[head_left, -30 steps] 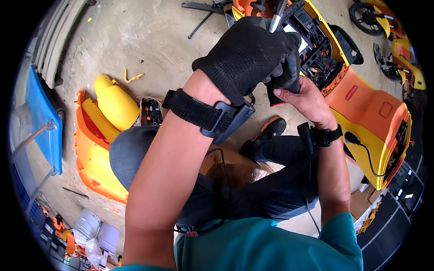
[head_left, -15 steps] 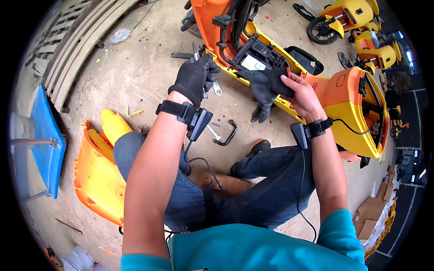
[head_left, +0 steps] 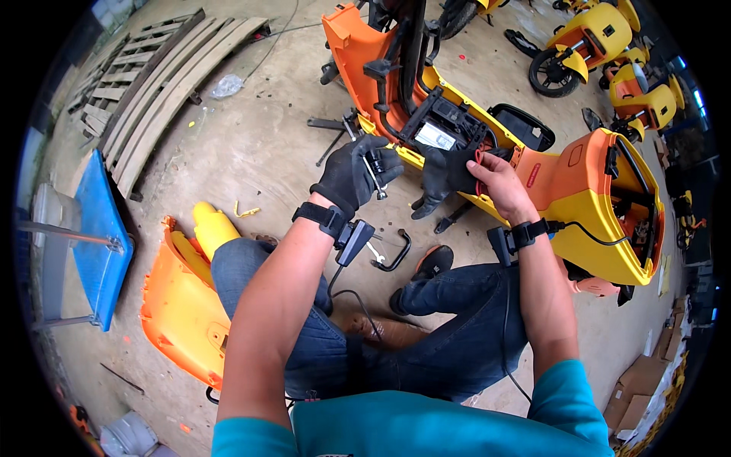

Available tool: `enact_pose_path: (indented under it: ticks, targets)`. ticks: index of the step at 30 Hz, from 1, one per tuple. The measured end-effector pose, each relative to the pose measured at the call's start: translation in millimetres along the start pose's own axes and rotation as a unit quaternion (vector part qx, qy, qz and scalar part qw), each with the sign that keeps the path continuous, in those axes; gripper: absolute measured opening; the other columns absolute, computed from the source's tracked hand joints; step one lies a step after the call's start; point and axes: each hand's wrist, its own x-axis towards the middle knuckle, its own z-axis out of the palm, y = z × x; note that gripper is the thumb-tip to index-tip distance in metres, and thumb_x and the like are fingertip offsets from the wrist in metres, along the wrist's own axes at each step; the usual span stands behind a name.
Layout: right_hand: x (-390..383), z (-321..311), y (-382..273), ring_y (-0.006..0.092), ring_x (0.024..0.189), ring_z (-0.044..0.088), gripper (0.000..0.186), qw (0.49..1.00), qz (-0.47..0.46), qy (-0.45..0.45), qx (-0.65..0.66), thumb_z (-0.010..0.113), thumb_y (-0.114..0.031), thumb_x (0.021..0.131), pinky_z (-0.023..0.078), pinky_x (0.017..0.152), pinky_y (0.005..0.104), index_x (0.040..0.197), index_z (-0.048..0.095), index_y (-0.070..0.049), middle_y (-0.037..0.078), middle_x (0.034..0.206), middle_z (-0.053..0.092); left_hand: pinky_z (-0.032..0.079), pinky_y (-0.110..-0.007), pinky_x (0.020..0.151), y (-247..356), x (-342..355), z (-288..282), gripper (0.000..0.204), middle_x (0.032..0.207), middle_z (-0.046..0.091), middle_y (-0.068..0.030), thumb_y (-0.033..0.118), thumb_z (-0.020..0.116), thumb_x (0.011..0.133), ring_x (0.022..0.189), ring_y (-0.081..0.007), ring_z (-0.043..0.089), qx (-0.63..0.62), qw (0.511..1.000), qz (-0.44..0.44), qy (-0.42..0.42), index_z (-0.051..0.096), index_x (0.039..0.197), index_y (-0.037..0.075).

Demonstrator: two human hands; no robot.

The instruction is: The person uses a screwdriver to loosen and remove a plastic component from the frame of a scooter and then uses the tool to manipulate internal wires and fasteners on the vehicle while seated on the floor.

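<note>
My left hand [head_left: 354, 174], in a black work glove, is closed around a silver wrench [head_left: 379, 185]. One end of it sticks out below the fingers and metal also shows above them. Whether a second tool is in that grip, I cannot make out. My bare right hand [head_left: 500, 183] pinches the red-edged cuff of a loose black glove [head_left: 440, 179], whose fingers hang down to the left. Just beyond both hands lies a yellow and orange scooter body [head_left: 590, 179], its compartment open with black parts and a white-labelled block [head_left: 435, 137] inside.
On the floor by my feet are a bent black bar [head_left: 397, 255] and a small wrench [head_left: 375, 251]. An orange panel [head_left: 179, 320] lies left of my leg. Wooden pallets [head_left: 156, 84] and a blue platform [head_left: 103, 240] stand left; scooters [head_left: 590, 38] stand far right.
The view has shifted, so the scene sits a little lower and further right. My left hand has turned, tilting the wrench. The right hand keeps hold of the loose glove.
</note>
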Motion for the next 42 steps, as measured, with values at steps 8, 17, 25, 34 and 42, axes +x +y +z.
enact_pose_path:
  ticks: [8, 17, 25, 34, 42]
  targets:
    - [-12.8, 7.8, -17.3, 0.0043, 0.079, 0.055, 0.017, 0.997, -0.061, -0.023, -0.046, 0.059, -0.009, 0.094, 0.045, 0.071, 0.0212, 0.108, 0.062, -0.001, -0.002, 0.092, 0.063, 0.057, -0.041, 0.083, -0.8, 0.0, 19.7, 0.022, 0.098, 0.063, -0.0119, 0.009, 0.049, 0.097, 0.091, -0.0242, 0.066, 0.139, 0.990, -0.021, 0.016, 0.053, 0.118, 0.007]
    - [18.4, 18.5, -37.4, 0.0031, 0.074, 0.051, 0.013, 0.985, -0.027, -0.064, -0.156, 0.061, -0.012, 0.094, 0.044, 0.064, 0.0216, 0.102, 0.061, -0.001, -0.004, 0.082, 0.057, 0.057, -0.027, 0.067, 28.1, 27.8, 16.1, 0.012, 0.088, 0.063, -0.0050, 0.013, 0.052, 0.096, 0.074, -0.0126, 0.064, 0.351, 0.932, -0.038, 0.081, 0.056, 0.107, 0.009]
    - [50.2, 15.5, -30.3, 0.0077, 0.072, 0.050, 0.013, 0.949, -0.050, -0.059, -0.304, 0.059, -0.011, 0.092, 0.045, 0.067, 0.0258, 0.097, 0.059, 0.001, 0.001, 0.078, 0.058, 0.057, -0.033, 0.067, 8.3, 41.4, -32.7, 0.014, 0.087, 0.061, -0.0081, 0.007, 0.058, 0.092, 0.073, -0.0174, 0.064, 0.298, 0.944, -0.142, -0.004, 0.053, 0.105, 0.005]
    - [50.1, 7.8, -33.2, 0.0074, 0.069, 0.048, 0.018, 0.935, -0.116, -0.084, -0.326, 0.059, -0.015, 0.093, 0.044, 0.065, 0.0254, 0.102, 0.059, 0.001, 0.001, 0.076, 0.058, 0.054, -0.041, 0.074, -115.1, 63.8, -207.6, 0.023, 0.094, 0.067, -0.0193, 0.020, 0.059, 0.082, 0.086, -0.0325, 0.067, 0.613, 0.715, -0.168, 0.290, 0.064, 0.097, 0.003]
    - [41.1, -16.6, -15.1, 0.0082, 0.070, 0.043, 0.017, 0.920, -0.084, -0.071, -0.377, 0.059, -0.015, 0.093, 0.040, 0.063, 0.0269, 0.097, 0.056, 0.001, 0.001, 0.074, 0.052, 0.052, -0.044, 0.082, -239.6, 21.4, -251.4, 0.024, 0.096, 0.068, -0.0202, 0.025, 0.063, 0.079, 0.095, -0.0373, 0.065, 0.687, 0.624, -0.222, 0.298, 0.065, 0.090, 0.004]
